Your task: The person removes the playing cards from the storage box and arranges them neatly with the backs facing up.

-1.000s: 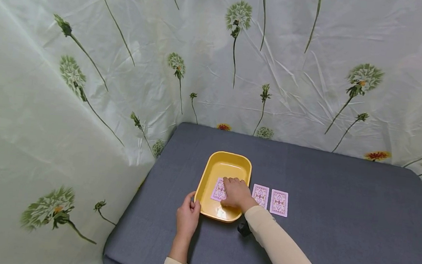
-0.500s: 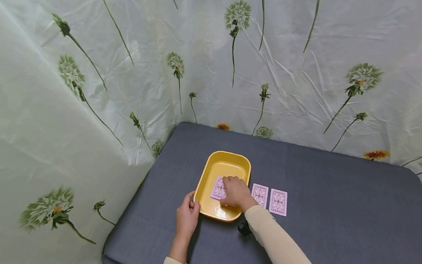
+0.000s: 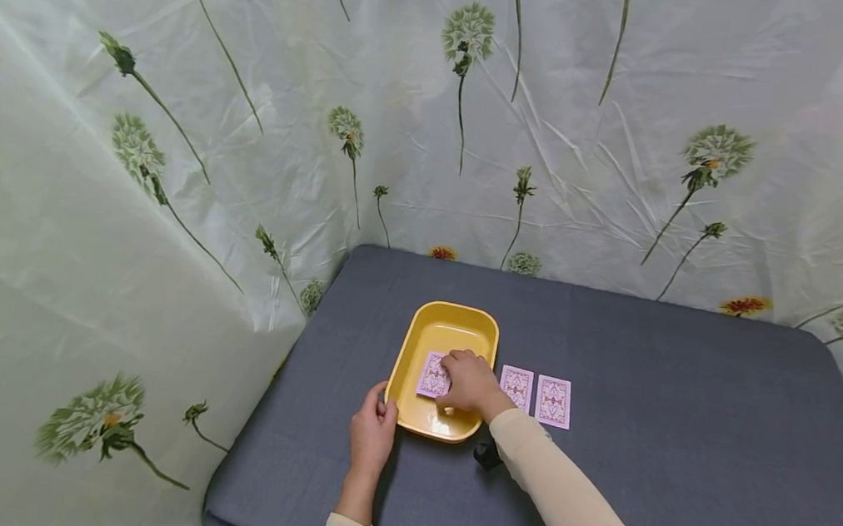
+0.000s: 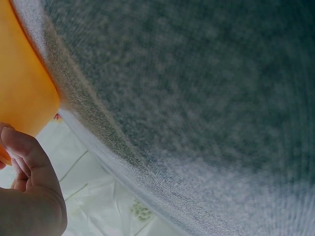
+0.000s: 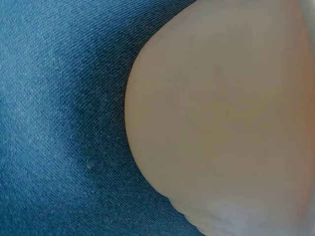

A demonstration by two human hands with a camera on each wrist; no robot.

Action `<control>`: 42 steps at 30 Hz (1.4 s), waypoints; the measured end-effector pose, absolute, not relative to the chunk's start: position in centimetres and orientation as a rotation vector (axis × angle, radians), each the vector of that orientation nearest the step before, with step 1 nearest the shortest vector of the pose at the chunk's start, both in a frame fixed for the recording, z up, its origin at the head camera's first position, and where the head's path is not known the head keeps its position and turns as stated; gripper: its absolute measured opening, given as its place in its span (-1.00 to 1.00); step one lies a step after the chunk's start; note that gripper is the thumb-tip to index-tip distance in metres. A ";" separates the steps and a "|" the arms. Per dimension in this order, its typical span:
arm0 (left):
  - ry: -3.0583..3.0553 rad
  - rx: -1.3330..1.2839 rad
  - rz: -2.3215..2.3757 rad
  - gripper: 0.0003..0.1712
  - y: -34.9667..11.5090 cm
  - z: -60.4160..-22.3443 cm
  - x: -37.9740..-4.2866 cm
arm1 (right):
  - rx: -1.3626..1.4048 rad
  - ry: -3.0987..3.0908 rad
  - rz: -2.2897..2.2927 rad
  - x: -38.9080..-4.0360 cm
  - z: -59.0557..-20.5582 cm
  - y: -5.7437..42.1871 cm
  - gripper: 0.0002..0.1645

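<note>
A yellow tray (image 3: 415,338) stands on the grey cloth-covered surface. At its near left corner my left hand (image 3: 372,434) grips the rim; the left wrist view shows the thumb against the tray's orange-looking wall (image 4: 24,83). My right hand (image 3: 469,384) reaches into the tray and holds a pink-patterned playing card (image 3: 433,374) by its right side, between fingers and thumb. The hand hides part of that card. Two similar face-down playing cards lie right of the tray, one (image 3: 516,387) partly behind my right wrist, the other (image 3: 554,402) fully visible.
A small black object (image 3: 487,454) shows beneath my right forearm. The grey surface (image 3: 679,419) stretches to the right. Behind and to the left hangs a pale curtain (image 3: 590,144) printed with dandelions. A beige sleeve (image 5: 221,118) fills much of the right wrist view.
The card in the tray has shifted very slightly left, with my right fingers and thumb at its edge. The left hand keeps its grip on the tray, and the view drifts slightly.
</note>
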State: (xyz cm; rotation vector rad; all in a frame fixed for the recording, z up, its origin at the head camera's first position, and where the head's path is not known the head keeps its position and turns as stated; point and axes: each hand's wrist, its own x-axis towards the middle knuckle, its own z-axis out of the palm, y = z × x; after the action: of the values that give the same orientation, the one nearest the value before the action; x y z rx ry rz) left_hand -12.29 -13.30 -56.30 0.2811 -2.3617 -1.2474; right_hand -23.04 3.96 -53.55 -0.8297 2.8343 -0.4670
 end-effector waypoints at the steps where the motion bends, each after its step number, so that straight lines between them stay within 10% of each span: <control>1: -2.361 0.282 -1.245 -0.68 -13.3 -56.3 -12.3 | -0.837 2.836 -0.474 -23.0 -53.4 4.1 -0.22; 42: -2.363 0.300 -1.223 -0.68 -12.8 -56.3 -12.2 | -0.722 2.867 -0.667 -22.0 -49.4 10.1 -0.13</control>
State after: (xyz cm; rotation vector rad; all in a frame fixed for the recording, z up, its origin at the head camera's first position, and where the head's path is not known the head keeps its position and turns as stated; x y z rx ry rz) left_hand -12.18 -12.79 -56.29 0.2995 -2.3635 -1.2232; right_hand -22.04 10.05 -49.40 -0.7216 2.8670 -0.6674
